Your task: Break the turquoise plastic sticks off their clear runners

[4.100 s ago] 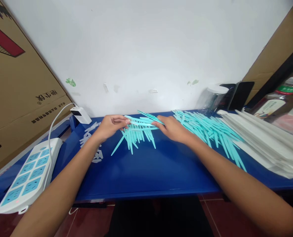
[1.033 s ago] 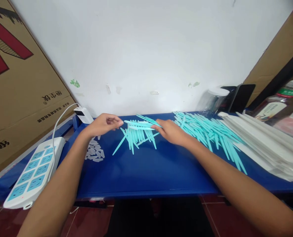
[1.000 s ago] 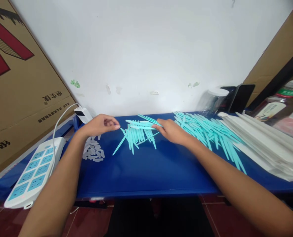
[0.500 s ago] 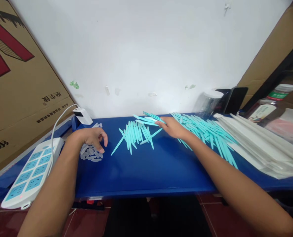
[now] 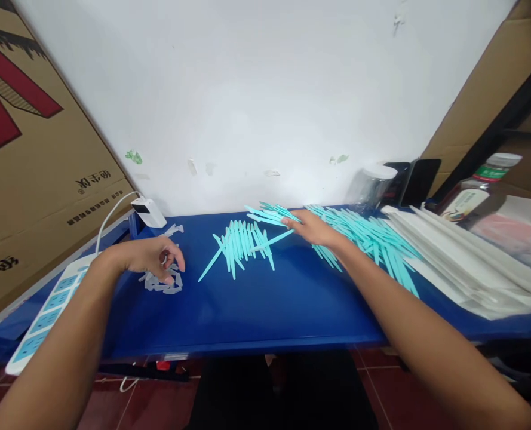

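While the right hand (image 5: 312,228) keeps teal sticks (image 5: 267,213) clamped, the left hand (image 5: 151,255) shifts onto the clear caps (image 5: 163,282), grip unclear.

Front half of the table (image 5: 265,316) is bare — clear passage edge to edge. Rear band obstructed: clear caps (image 5: 162,283) under the left hand (image 5: 151,257), small stick pile (image 5: 241,242) at centre, large stick pile (image 5: 368,236) and white packets (image 5: 462,263) at right. Held sticks (image 5: 267,214) in the right hand (image 5: 307,227) span the gap between piles. Wall closes the back — power strip (image 5: 36,310) flanks the left.
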Demonstrator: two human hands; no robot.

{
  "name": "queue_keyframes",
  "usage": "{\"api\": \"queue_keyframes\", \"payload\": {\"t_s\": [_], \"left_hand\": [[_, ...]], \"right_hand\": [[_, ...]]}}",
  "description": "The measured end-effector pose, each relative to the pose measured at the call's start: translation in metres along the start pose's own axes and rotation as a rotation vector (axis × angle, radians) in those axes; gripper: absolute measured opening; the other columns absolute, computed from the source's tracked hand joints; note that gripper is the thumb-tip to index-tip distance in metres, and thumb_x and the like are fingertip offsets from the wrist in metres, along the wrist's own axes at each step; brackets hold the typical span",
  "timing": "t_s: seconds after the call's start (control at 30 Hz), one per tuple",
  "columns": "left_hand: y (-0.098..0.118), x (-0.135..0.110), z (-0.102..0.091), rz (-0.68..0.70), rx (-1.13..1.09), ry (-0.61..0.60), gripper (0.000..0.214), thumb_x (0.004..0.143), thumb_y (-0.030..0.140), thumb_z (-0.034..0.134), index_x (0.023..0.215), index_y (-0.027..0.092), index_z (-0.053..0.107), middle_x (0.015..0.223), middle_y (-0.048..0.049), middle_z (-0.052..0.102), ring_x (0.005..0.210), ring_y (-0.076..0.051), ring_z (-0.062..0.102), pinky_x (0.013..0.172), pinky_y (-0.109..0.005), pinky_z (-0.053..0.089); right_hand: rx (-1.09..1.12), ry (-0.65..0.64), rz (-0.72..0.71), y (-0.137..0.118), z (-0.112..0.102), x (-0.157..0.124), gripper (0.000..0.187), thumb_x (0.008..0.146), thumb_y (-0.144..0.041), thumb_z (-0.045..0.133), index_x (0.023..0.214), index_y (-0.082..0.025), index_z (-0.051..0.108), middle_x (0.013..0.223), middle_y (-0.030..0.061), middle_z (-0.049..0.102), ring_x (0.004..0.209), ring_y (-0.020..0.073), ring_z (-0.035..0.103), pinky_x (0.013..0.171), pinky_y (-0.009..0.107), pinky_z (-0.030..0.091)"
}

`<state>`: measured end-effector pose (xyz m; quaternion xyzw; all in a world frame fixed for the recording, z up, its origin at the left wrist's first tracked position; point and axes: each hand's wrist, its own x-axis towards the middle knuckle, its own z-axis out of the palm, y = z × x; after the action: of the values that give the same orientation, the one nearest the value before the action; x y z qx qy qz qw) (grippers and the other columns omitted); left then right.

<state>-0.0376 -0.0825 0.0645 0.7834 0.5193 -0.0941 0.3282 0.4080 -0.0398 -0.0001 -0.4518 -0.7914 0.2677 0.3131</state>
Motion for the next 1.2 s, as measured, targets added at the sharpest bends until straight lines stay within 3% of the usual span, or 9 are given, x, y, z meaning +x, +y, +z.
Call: {"api": "queue_keyframes", "payload": {"t_s": [0.2,0.43,0.53,0.63,0.77,0.97,1.2], "left_hand": [[-0.011,0.002,0.02,0.038,-0.005,-0.009,0.035,0.067,0.053,0.085,0.085,0.024,0.084,0.07,-0.0038,0.062,0.062,-0.018,0.056,0.055,-0.026,0.042],[-0.008,0.007,0.015,0.087,-0.059,0.053,0.035,0.08,0.059,0.076,0.085,0.025,0.081,0.078,-0.0044,0.07,0.073,-0.02,0.059,0.065,-0.026,0.045],[0.002,0.006,0.008,0.093,-0.088,0.15,0.036,0.082,0.06,0.074,0.083,0.024,0.078,0.077,-0.0029,0.069,0.071,-0.018,0.058,0.064,-0.025,0.045],[0.018,0.004,-0.001,0.106,-0.086,0.295,0.039,0.078,0.063,0.076,0.082,0.024,0.077,0.074,-0.0025,0.068,0.069,-0.018,0.057,0.061,-0.025,0.044],[0.038,0.015,-0.009,0.181,-0.132,0.418,0.043,0.079,0.064,0.076,0.086,0.022,0.076,0.079,-0.0045,0.072,0.073,-0.02,0.063,0.066,-0.027,0.05],[0.046,0.051,0.0,0.301,-0.252,0.556,0.043,0.083,0.06,0.076,0.09,0.018,0.073,0.08,-0.0052,0.072,0.072,-0.017,0.066,0.071,-0.029,0.055],[0.045,0.06,0.024,0.293,-0.28,0.655,0.049,0.084,0.064,0.074,0.091,0.016,0.072,0.078,-0.0066,0.072,0.07,-0.018,0.066,0.064,-0.028,0.054]], "right_hand": [[0.138,0.05,0.054,-0.015,-0.007,-0.005,0.05,0.09,-0.069,0.061,0.081,-0.02,0.053,0.082,0.0047,0.062,0.074,0.0198,0.059,0.069,0.032,0.052],[0.023,0.105,0.071,-0.017,-0.032,-0.007,0.052,0.096,-0.068,0.051,0.08,-0.019,0.054,0.078,0.0046,0.063,0.069,0.0182,0.058,0.067,0.03,0.047],[-0.156,0.258,0.104,-0.005,-0.056,-0.013,0.049,0.101,-0.061,0.048,0.079,-0.018,0.057,0.074,0.0056,0.064,0.07,0.0198,0.059,0.067,0.029,0.043],[-0.39,0.465,0.231,0.011,-0.078,-0.031,0.043,0.104,-0.05,0.047,0.077,-0.018,0.058,0.078,0.0107,0.069,0.075,0.0235,0.061,0.07,0.032,0.04],[-0.665,0.65,0.457,0.024,-0.084,-0.068,0.041,0.107,-0.045,0.041,0.09,-0.016,0.064,0.09,0.019,0.072,0.082,0.0307,0.063,0.071,0.036,0.037],[-0.86,0.508,0.624,0.018,-0.056,-0.109,0.047,0.11,-0.046,0.034,0.107,-0.013,0.067,0.094,0.0217,0.073,0.088,0.0348,0.068,0.072,0.037,0.038],[-0.865,0.393,0.661,0.011,-0.04,-0.116,0.05,0.11,-0.048,0.032,0.105,-0.014,0.069,0.098,0.0225,0.074,0.089,0.0346,0.07,0.069,0.037,0.04]]}}
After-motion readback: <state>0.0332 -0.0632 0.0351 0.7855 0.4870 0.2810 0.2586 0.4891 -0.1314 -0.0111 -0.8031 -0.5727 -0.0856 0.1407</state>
